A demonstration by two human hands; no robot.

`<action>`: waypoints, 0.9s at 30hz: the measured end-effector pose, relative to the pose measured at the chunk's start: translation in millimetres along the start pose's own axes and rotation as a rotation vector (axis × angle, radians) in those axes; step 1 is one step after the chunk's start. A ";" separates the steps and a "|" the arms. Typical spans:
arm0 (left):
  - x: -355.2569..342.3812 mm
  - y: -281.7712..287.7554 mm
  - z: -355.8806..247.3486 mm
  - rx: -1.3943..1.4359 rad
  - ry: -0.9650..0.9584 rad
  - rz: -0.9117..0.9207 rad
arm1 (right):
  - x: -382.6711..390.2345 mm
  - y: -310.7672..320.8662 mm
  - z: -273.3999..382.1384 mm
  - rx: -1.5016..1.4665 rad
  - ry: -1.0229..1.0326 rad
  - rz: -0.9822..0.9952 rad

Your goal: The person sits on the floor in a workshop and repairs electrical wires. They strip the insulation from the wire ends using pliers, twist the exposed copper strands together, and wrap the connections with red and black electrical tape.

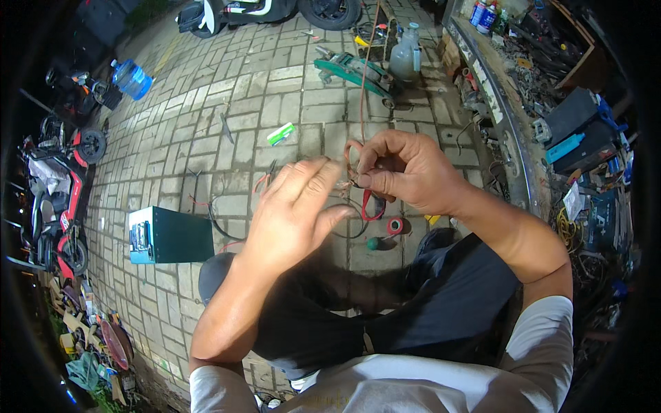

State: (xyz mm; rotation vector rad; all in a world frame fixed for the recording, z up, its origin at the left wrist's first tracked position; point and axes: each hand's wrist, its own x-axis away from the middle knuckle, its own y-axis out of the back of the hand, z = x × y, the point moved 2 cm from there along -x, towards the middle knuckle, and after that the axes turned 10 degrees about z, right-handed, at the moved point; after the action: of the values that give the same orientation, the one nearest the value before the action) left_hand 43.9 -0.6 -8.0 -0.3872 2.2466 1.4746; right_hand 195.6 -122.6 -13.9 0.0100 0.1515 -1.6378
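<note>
Orange cord (348,150): looped between the hands, its end unclear.
Right hand (410,172): thumb and forefinger seem to pinch the cord.
Left hand (289,210): fingers extended together, thumb apart.
Progress: probably partway; red tape roll (394,226) lies apart, near.
Lettering: pale characters on dark box (602,220), right.
</note>
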 end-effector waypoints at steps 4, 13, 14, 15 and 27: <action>-1.7 4.7 0.4 -0.094 -0.213 0.116 | 3.6 2.4 -4.1 0.079 -0.002 0.156; 12.4 -40.4 -12.5 1.709 0.682 -0.060 | 8.4 -10.3 8.3 0.423 0.165 0.051; 12.3 -47.2 -12.8 1.862 0.755 -0.076 | 5.8 -8.9 5.4 0.562 0.241 0.034; 12.0 -47.9 -12.5 1.948 0.802 -0.056 | 4.2 -7.7 4.0 0.699 0.315 0.017; 2.0 -2.5 2.6 -0.120 -0.185 -0.062 | 1.9 -4.8 -4.2 0.022 0.105 0.124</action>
State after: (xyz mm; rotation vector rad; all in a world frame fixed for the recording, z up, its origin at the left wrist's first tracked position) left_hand 43.8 0.8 -11.9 -0.3389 1.9921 1.5499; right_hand 190.4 -123.7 -17.8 0.1200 0.2092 -1.5153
